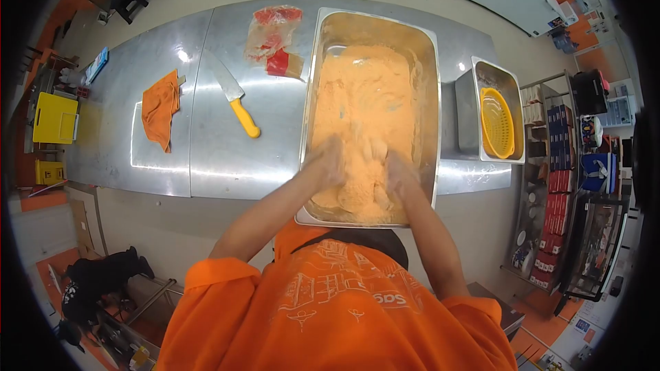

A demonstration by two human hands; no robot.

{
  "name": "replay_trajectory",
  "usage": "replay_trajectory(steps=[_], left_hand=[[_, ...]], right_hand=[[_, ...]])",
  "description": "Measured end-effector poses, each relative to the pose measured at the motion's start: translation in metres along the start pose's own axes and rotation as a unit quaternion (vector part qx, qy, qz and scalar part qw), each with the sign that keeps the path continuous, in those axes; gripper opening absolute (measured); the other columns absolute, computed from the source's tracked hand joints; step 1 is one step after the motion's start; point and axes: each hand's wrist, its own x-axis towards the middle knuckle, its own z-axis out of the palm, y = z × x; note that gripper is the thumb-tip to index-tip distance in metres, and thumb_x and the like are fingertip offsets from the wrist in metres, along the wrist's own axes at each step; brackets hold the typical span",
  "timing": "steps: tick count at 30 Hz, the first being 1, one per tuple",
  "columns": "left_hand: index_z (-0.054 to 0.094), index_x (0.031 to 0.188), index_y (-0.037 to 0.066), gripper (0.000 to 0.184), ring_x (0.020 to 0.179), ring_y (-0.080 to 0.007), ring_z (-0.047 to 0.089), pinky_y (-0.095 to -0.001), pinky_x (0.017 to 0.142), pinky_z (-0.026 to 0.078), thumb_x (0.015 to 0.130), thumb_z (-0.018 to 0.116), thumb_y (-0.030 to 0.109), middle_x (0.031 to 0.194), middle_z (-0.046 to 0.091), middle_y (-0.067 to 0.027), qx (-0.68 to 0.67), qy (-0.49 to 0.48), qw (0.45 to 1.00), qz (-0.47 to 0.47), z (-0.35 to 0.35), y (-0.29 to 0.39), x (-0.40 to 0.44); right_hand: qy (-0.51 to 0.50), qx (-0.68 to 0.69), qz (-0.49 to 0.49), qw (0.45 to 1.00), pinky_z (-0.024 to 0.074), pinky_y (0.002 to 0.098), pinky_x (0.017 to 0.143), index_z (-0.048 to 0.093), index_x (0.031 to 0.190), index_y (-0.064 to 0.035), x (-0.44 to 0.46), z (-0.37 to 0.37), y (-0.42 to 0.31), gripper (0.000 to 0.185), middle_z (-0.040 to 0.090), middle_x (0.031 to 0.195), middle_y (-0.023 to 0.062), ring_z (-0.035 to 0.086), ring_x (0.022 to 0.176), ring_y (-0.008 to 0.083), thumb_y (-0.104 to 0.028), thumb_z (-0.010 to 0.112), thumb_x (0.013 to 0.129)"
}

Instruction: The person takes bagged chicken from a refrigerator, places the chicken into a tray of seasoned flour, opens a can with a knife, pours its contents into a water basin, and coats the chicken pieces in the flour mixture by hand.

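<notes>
While inside the large steel pan (429, 117), orange powder (371, 82) around both hands (333, 161) (400, 173)

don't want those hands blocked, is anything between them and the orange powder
Nothing visible: the left hand and right hand, both blurred, are down at the orange powder inside the metal pan. The yellow-handled knife lies outside, to the left.

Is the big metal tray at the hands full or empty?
Partly full: in the metal tray, orange powder covers most of the bottom, but the walls rise visibly above it.
</notes>
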Motion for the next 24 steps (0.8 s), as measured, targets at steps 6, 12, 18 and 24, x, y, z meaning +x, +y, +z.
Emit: replay_trajectory(steps=[6,12,18,24], left_hand=[[0.04,0.143,0.003,0.058,0.131,-0.0303,0.047,-0.05,0.111,0.035,0.105,0.031,0.045,0.142,0.048,-0.0141,0.168,0.101,0.978,0.077,-0.008,-0.007,-0.023],[0.054,0.131,0.005,0.06,0.113,-0.0284,0.061,-0.0391,0.094,0.047,0.103,0.023,0.048,0.13,0.059,-0.0174,0.633,0.028,0.756,0.163,-0.016,-0.021,-0.025],[0.055,0.13,0.006,0.053,0.103,-0.0244,0.063,-0.0367,0.085,0.051,0.102,0.034,0.047,0.116,0.065,-0.0125,0.675,-0.004,0.714,0.183,0.011,0.014,-0.084],[0.055,0.123,0.007,0.037,0.085,-0.0259,0.064,-0.0391,0.07,0.052,0.101,0.043,0.034,0.092,0.068,-0.0088,0.489,0.155,0.857,0.038,-0.026,-0.054,0.001]], right_hand=[[0.067,-0.373,-0.036,0.925,0.0537,0.0425,0.079,0.065,0.111,-0.003,-0.066,0.004,-0.074,0.034,0.066,0.111,0.0163,0.067,0.098,0.0296,-0.029,0.046,0.101],[0.109,-0.292,0.125,0.942,0.0552,0.0463,0.069,0.064,0.108,-0.0035,-0.085,0.048,-0.039,0.038,0.069,0.093,0.0148,0.07,0.086,0.0271,-0.031,0.039,0.102],[-0.014,0.106,0.023,0.994,0.0575,0.0443,0.073,0.063,0.11,-0.0037,-0.091,0.025,-0.091,0.039,0.068,0.1,0.0092,0.069,0.083,0.0223,-0.035,0.042,0.101],[-0.041,-0.594,-0.041,0.802,0.0487,0.0386,0.091,0.061,0.119,-0.0009,-0.076,0.006,-0.017,0.041,0.066,0.115,0.0112,0.061,0.105,0.0204,-0.033,0.045,0.101]])
